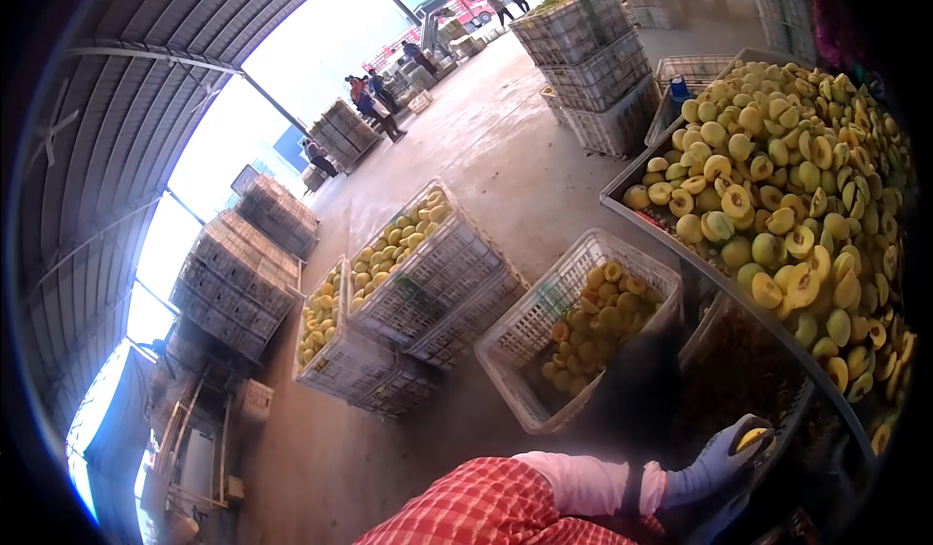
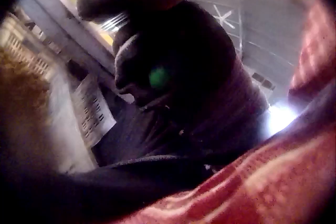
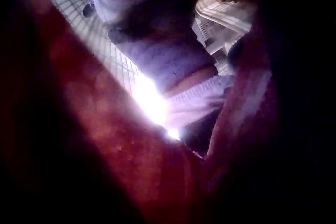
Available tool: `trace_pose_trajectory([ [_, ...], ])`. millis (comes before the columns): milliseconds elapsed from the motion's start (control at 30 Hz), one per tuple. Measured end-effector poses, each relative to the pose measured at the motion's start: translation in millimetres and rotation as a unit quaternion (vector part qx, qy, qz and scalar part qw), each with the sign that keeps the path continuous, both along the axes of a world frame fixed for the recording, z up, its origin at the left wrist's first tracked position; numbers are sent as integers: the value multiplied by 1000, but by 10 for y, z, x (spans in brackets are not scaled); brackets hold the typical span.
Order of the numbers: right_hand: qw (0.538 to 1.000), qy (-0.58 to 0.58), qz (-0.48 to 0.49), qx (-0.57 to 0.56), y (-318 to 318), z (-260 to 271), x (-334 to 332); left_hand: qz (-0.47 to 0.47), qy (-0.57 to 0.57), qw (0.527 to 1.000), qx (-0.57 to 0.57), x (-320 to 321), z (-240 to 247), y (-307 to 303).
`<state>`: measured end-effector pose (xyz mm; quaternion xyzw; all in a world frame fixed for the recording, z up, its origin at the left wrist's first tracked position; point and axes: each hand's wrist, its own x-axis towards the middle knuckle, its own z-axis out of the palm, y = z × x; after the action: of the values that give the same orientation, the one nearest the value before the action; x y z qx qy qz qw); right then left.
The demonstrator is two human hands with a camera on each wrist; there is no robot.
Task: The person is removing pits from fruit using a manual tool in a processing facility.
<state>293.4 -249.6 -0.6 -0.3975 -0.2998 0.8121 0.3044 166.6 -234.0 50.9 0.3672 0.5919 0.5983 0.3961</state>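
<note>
Gripping a cut fruit (image 1: 751, 438) within its curled fingers, the left hand (image 1: 711, 462) should press lightly to avoid bruising. Just below, whether the right hand (image 1: 721, 522) grips anything cannot be told.

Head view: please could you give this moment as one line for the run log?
left hand: gloved, holding yellow fruit piece | fruit heap: many cut open | pale crate: partly filled with fruit

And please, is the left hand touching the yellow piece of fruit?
Touching. The head view shows it: the left hand holds the yellow piece of fruit, with no gap visible between them.
</note>
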Motion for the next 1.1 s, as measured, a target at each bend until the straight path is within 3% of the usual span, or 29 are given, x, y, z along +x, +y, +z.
trace_pose_trajectory([
  [233,994,81,3,-73,42,83,47,38,32,999,1,49,281,-45],
  [433,964,190,33,-184,24,152,113,30,64,997,44,-47,199,-97],
  [633,904,288,88,-302,-37,172,125,-134,26,989,-48,-187,118,-47],
  [667,896,299,96,-314,-45,179,127,-158,-44,986,-38,-189,2,-21],
  [733,887,300,113,-331,-59,222,106,-193,-7,981,0,-286,-223,32],
  [767,888,287,121,-337,-52,262,121,-210,13,977,18,-319,-311,39],
  [800,891,257,128,-350,-43,352,29,-234,-39,971,-40,-348,-155,24],
  [933,929,-67,57,-358,14,855,-143,-206,91,974,-21,-407,-239,-35],
  [967,906,123,97,-394,-9,753,-136,-205,156,966,5,-460,-172,-80],
  [1000,846,307,135,-415,-47,560,-120,-201,220,954,31,-508,-122,-112],
  [1033,753,478,168,-420,-71,508,-143,-199,264,943,39,-546,-88,-130],
  [1100,700,531,157,-451,-98,512,-185,-193,352,914,57,-600,-44,-147],
])
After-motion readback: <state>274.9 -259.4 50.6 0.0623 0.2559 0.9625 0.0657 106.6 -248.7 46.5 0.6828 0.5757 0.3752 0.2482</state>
